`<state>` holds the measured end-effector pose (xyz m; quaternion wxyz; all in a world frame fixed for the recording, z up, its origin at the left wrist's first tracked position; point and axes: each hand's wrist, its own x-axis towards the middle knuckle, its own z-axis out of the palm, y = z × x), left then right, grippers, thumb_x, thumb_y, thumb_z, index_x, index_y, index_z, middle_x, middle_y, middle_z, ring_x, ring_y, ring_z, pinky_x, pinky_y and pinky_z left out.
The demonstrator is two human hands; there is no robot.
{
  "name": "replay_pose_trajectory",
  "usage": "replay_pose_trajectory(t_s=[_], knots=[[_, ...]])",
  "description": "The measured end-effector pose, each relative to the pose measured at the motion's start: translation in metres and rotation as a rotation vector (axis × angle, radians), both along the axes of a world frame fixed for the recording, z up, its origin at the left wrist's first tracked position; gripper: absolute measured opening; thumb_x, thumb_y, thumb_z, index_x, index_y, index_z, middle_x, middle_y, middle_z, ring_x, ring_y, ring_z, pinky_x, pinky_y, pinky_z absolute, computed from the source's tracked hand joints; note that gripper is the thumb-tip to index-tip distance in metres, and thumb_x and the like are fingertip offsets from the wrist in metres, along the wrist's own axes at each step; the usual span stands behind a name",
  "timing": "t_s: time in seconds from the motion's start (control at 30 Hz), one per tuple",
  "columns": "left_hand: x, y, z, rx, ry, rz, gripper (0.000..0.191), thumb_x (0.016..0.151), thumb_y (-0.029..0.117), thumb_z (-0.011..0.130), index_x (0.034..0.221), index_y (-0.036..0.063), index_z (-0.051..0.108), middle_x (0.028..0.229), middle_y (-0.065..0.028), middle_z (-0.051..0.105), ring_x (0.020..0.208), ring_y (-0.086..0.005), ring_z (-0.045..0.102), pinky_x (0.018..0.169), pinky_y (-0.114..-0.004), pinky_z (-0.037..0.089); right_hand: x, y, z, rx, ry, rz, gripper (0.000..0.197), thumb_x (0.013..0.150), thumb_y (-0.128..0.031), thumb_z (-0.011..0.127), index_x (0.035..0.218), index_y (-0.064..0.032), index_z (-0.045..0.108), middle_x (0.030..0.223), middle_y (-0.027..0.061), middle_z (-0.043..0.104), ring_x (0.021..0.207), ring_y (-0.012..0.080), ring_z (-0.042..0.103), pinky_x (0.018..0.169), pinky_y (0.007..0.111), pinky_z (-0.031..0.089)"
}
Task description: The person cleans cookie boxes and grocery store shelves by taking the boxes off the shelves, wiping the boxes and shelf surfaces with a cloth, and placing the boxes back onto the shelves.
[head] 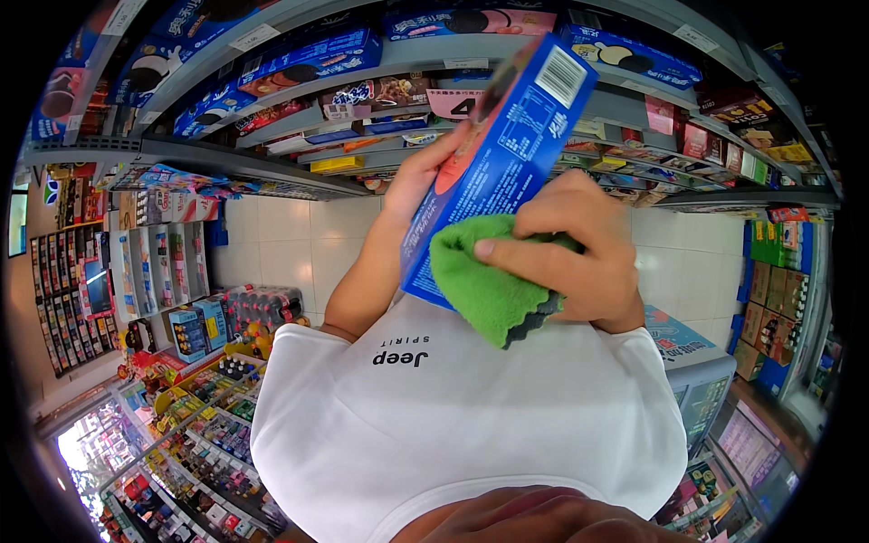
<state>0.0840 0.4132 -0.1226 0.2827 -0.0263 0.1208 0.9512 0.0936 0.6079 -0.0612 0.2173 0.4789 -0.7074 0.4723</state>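
Note:
My left hand grips a blue Oreo cookie box by its left side, holding it tilted in front of my chest. The box's barcode end points up and away from me, and its panel of small print faces the camera. In my right hand is a green microfibre cloth with a dark grey underside and zigzag edge. The cloth is bunched under the thumb and lies against the lower part of the box. Some of my left fingers are hidden behind the box.
Grey store shelves packed with cookie boxes curve across the top, close beyond the held box. A shrink-wrapped bottle pack stands on the tiled floor at left. A freezer cabinet is at right, near my elbow.

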Motion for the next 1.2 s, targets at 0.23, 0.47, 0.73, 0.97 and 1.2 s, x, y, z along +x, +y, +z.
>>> replay_pose_trajectory(t_s=[0.23,0.47,0.73,0.97,1.2], knots=[[0.002,0.009,-0.024,0.404,-0.108,-0.485,0.057,0.105,0.043,0.047,0.146,0.0035,0.047,0.128,-0.0245,0.056,0.100,-0.0310,0.058,0.067,-0.042,0.059,-0.024,0.035,0.016,-0.020,-0.102,-0.553,0.032,0.069,-0.010,0.083,0.097,0.0013,0.070,0.093,0.0097,0.063,0.075,0.0244,0.060,0.066,0.032,0.048],[0.004,0.027,-0.026,0.472,-0.361,-0.452,0.043,0.104,0.028,0.050,0.139,0.0031,0.051,0.120,-0.0224,0.059,0.100,-0.0296,0.059,0.072,-0.040,0.055,-0.028,0.038,0.016,0.057,-0.386,-0.433,0.031,0.079,-0.013,0.081,0.099,0.0053,0.065,0.095,0.0139,0.062,0.079,0.0274,0.062,0.071,0.033,0.049],[0.002,0.040,-0.016,0.016,-0.232,-0.226,0.036,0.109,0.031,0.047,0.136,0.0099,0.056,0.121,-0.0118,0.068,0.105,-0.0231,0.071,0.091,-0.040,0.060,-0.019,0.031,0.031,0.129,-0.492,-0.195,0.034,0.071,-0.010,0.077,0.096,0.0084,0.065,0.097,0.0144,0.062,0.085,0.0242,0.060,0.078,0.031,0.046],[0.015,0.042,0.013,0.058,-0.202,-0.157,0.037,0.109,0.029,0.048,0.142,0.0125,0.054,0.128,-0.0101,0.066,0.112,-0.0231,0.068,0.099,-0.041,0.056,-0.006,0.033,0.031,-0.024,-0.394,-0.042,0.033,0.063,-0.009,0.077,0.093,0.0045,0.072,0.091,0.0133,0.060,0.078,0.0222,0.055,0.071,0.035,0.044],[0.011,0.045,0.007,-0.092,-0.271,-0.026,0.044,0.111,0.036,0.038,0.154,0.0283,0.042,0.144,-0.0013,0.056,0.123,-0.0249,0.060,0.108,-0.043,0.047,0.007,0.017,0.010,0.154,0.183,-0.386,0.042,0.055,-0.018,0.077,0.096,-0.0084,0.078,0.087,0.0039,0.060,0.074,0.0210,0.056,0.061,0.031,0.045]])
